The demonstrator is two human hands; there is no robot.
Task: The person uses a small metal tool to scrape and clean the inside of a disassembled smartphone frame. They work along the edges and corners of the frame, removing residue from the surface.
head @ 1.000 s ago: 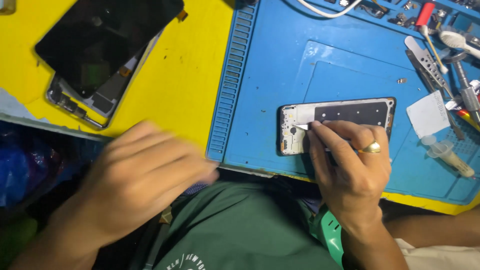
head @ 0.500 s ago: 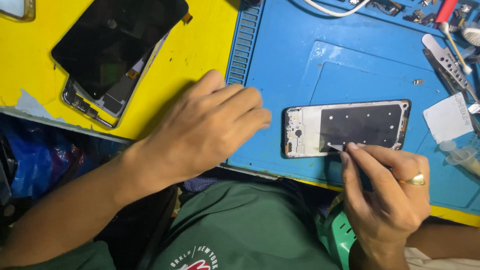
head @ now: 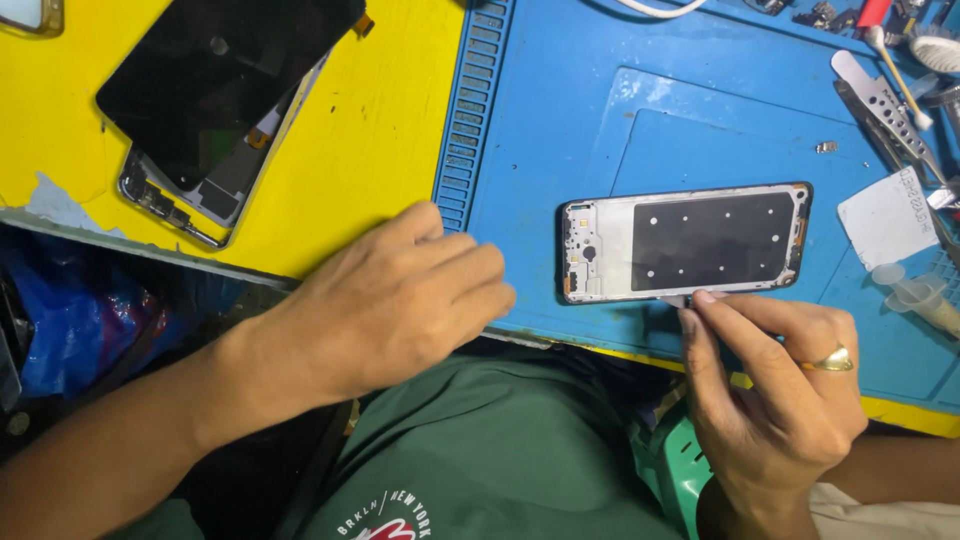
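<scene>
An opened phone frame (head: 685, 243) with a dark inner panel lies flat on the blue work mat (head: 560, 130). My right hand (head: 770, 385) is just below its lower edge, thumb and forefinger pinched on a small thin tool whose tip touches that edge. My left hand (head: 395, 300) hovers palm down at the mat's left front corner, fingers loosely together, holding nothing, a short gap left of the frame.
A detached black screen (head: 215, 85) lies over another phone body (head: 190, 195) on the yellow table at upper left. Tweezers (head: 885, 110), a white card (head: 885, 215) and small tools crowd the mat's right side. Blue plastic (head: 85, 320) sits below the table edge.
My left hand has risen from my lap to the mat's left front corner. My right hand slid from on top of the frame to just below its lower edge.
</scene>
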